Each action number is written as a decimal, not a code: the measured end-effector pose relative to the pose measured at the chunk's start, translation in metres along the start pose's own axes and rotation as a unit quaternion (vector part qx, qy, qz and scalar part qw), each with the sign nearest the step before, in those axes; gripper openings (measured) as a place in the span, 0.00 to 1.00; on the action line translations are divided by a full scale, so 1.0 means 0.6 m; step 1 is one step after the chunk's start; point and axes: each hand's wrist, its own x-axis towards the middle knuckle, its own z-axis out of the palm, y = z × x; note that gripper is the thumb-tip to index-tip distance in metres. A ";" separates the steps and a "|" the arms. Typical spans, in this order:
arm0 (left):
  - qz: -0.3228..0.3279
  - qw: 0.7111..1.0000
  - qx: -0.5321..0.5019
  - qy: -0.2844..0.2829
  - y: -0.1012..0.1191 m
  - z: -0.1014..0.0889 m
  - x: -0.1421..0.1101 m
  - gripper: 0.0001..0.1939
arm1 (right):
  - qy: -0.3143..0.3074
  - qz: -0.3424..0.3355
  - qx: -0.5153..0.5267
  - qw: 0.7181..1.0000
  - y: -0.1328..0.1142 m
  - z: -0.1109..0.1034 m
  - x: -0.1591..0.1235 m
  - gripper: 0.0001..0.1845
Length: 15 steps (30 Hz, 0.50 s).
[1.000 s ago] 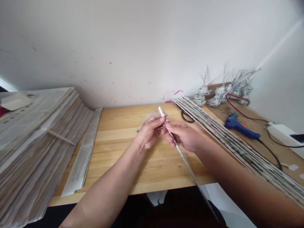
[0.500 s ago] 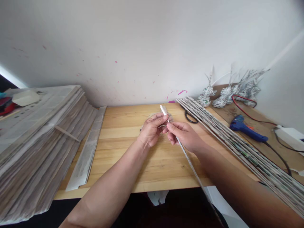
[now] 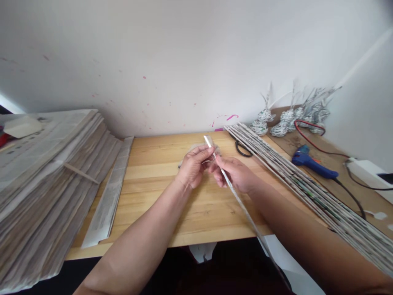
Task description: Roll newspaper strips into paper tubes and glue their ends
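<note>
The fingers of the left hand (image 3: 194,166) and right hand (image 3: 235,174) pinch a thin, pale printed-paper tube (image 3: 242,206) close together near its upper end; its long axis slants from there toward the person, down past the right hand's inner side and beyond the pale wooden worktop's (image 3: 147,205) near edge.

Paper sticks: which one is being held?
The stick pinched by the left hand and right hand; the others lie in a bundle on the right.
</note>
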 end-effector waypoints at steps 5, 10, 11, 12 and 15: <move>0.026 0.999 0.027 0.000 -0.001 0.000 0.000 0.12 | 0.068 -0.044 -0.070 0.994 0.003 -0.002 0.003 0.21; 0.014 1.000 0.027 0.000 -0.004 -0.004 0.003 0.13 | -0.007 0.005 0.023 1.000 0.006 -0.011 0.007 0.22; 0.011 1.000 0.026 0.002 -0.004 -0.005 0.004 0.14 | -0.007 0.008 0.032 0.999 0.006 -0.012 0.008 0.21; 0.008 1.000 0.024 0.003 -0.005 -0.006 0.004 0.14 | -0.002 0.006 0.034 0.999 0.006 -0.012 0.008 0.22; 0.008 1.000 0.019 -0.007 -0.007 -0.008 0.005 0.16 | 0.044 -0.025 -0.012 0.999 0.005 -0.011 0.007 0.22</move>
